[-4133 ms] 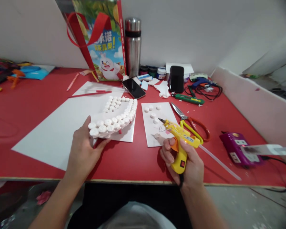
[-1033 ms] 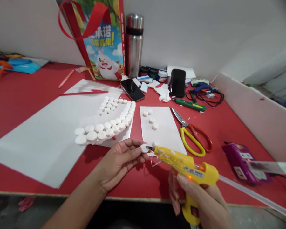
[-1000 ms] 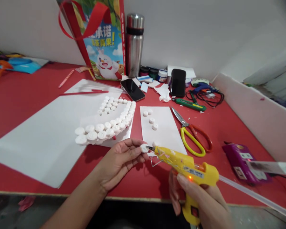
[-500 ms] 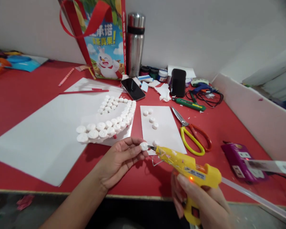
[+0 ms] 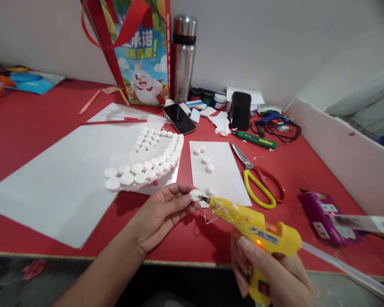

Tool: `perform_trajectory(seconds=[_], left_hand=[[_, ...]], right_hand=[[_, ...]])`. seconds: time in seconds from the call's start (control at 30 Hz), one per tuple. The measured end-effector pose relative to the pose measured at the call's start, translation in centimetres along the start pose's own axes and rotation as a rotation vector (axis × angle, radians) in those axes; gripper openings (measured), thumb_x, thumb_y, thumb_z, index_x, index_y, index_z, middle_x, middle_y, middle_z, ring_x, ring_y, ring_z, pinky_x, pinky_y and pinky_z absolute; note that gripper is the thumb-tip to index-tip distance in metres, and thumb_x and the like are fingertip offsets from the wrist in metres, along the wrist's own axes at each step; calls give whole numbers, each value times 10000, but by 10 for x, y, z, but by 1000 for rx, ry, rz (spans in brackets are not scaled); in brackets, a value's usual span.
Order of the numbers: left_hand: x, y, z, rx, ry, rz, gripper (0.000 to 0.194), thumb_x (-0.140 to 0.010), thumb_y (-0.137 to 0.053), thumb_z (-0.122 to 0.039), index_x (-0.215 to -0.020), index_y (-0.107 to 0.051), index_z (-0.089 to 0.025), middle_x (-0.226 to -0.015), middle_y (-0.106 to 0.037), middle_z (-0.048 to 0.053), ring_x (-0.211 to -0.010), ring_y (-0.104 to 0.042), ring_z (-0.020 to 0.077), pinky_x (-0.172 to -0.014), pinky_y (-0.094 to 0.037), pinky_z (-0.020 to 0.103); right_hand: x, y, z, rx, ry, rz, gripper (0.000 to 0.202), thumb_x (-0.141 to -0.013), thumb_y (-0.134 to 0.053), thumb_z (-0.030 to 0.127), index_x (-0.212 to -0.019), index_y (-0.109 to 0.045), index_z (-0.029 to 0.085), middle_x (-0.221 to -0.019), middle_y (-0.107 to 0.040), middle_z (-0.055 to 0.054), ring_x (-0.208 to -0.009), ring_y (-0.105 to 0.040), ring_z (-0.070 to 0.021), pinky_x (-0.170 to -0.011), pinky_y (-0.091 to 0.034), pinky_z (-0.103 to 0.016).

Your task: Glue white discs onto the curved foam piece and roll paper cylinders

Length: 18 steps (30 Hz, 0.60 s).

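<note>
My left hand (image 5: 169, 209) pinches a small round white disc (image 5: 195, 195) between thumb and fingers. My right hand (image 5: 269, 268) is wrapped round the handle of a yellow glue gun (image 5: 243, 217), its orange light lit. The gun's metal nozzle meets the disc's face. A clear glue stick (image 5: 342, 260) sticks out of the gun's rear. Several more white discs (image 5: 209, 169) lie on a small white card (image 5: 224, 183) just beyond my hands. To the left stands a curved white piece (image 5: 141, 170) covered in rows of such discs.
White sheets (image 5: 51, 183) cover the left of the red table (image 5: 166, 256). Scissors (image 5: 259, 183), a green cutter (image 5: 256, 139) and a purple box (image 5: 323, 215) lie to the right. Behind are phones (image 5: 179, 118), a steel flask (image 5: 183, 64) and a bag (image 5: 144, 64).
Both hands hold nearly the same pose, the nozzle still at the disc. The whole view has shifted very slightly.
</note>
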State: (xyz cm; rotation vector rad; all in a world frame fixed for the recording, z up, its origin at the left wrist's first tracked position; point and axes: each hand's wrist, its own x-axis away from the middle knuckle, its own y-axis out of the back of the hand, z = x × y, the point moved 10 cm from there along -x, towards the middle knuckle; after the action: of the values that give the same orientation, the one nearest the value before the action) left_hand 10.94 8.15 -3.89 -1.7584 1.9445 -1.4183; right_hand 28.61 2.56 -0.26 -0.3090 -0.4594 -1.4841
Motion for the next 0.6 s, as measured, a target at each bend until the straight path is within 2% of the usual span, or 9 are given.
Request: perform_trajectory(seconds=[0.2,0.43,0.6], left_hand=[[0,1,-2,-2,-11,-13,234,-769,-848,-113,-981,-749,-125,-851,-758,57,-798,-751,144,-829,-604,229],[7,4,-2,-33,-36,-38,198,-797,-831,-132,-972,-740,-137,-882,-765,59,-819,-760,147,-816,-606,215],[9,4,-3,-15,-31,-49,235,-745,-863,-102,-952,-756,-136,-824,-758,39,-789,-761,139,-796,-607,198]], right_hand=[[-6,-1,-3,-92,22,41,499,-887,-670,568,-567,-552,204,-473,-551,-34,-460,-513,-159,-491,-397,-297],[-19,-16,4,-314,87,191,383,-895,-682,458,-658,-640,159,-584,-591,-37,-448,-552,-139,-446,-406,-264],[-18,-19,3,-351,50,144,390,-869,-707,454,-630,-630,155,-560,-560,-28,-441,-519,-125,-444,-378,-258]])
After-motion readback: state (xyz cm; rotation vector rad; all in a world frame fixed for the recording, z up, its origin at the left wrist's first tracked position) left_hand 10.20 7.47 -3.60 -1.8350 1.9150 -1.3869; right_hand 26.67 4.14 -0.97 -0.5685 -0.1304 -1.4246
